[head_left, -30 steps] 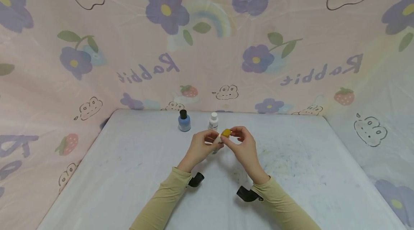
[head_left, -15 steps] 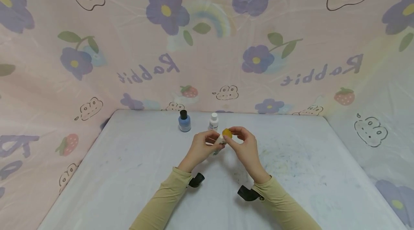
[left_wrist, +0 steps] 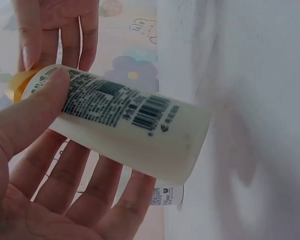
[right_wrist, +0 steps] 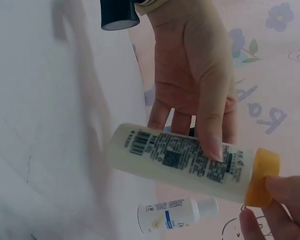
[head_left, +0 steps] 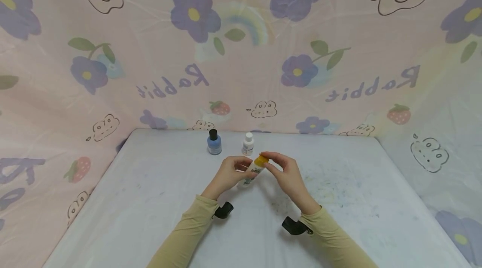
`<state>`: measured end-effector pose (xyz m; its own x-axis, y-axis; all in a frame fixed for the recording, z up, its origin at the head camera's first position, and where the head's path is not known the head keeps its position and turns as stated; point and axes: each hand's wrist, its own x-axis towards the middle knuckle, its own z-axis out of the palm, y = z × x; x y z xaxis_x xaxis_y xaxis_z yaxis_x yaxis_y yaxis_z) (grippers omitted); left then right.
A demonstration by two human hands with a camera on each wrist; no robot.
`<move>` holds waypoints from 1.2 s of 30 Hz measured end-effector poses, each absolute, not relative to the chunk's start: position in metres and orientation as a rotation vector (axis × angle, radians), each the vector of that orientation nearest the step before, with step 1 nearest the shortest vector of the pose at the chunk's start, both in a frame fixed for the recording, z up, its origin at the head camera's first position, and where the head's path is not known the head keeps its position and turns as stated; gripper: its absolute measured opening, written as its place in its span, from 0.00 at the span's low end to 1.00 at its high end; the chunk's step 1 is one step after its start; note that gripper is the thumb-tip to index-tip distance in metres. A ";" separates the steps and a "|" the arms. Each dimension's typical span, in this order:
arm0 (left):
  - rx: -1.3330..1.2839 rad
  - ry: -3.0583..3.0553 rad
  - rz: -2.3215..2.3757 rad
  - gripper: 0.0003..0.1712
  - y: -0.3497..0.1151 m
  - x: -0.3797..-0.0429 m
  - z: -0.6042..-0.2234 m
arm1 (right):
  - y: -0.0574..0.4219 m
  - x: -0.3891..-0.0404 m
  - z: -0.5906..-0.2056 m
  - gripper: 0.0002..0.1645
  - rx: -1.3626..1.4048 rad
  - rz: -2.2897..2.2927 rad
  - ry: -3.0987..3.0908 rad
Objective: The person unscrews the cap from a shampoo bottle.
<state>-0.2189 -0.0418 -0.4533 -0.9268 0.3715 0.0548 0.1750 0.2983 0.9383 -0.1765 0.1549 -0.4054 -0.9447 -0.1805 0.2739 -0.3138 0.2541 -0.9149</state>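
A small whitish bottle [left_wrist: 125, 120] with dark printing and a barcode lies tilted across my left hand [head_left: 229, 176]. The thumb presses on its printed side and the fingers support it from behind, as the left wrist view shows. Its yellow cap [head_left: 261, 161] points up and to the right in the head view. At that end my right hand [head_left: 289, 176] pinches the cap between thumb and fingers, also visible in the right wrist view. The bottle's base leans down toward the white table [head_left: 169, 217].
Behind the hands stands a small white bottle [head_left: 248, 145] with a white cap. To its left is a blue bottle [head_left: 214, 145] with a black cap. A patterned curtain [head_left: 241, 63] rises at the table's back and sides. Black wrist cameras [head_left: 295, 226] hang below both sleeves.
The held bottle has come lower and turned, so more of its printed side shows. My hands have moved slightly down and a little apart, with the right still on the cap.
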 end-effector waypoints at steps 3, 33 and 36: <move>0.523 2.377 1.702 0.20 -0.043 -0.219 -0.453 | 0.157 -0.178 -0.407 0.18 0.516 1.848 -2.378; 0.524 2.465 1.815 0.17 -0.035 -0.218 -0.454 | 0.159 -0.190 -0.440 0.24 0.170 1.690 -2.321; 0.526 2.450 1.819 0.17 -0.034 -0.217 -0.455 | 0.159 -0.190 -0.440 0.23 0.170 1.688 -2.318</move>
<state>-0.2173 -0.0339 -0.4545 -0.9414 0.2947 0.1638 0.2421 0.2525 0.9368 -0.1896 0.1585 -0.4402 -0.9572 0.0624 0.2827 -0.2499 0.3149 -0.9156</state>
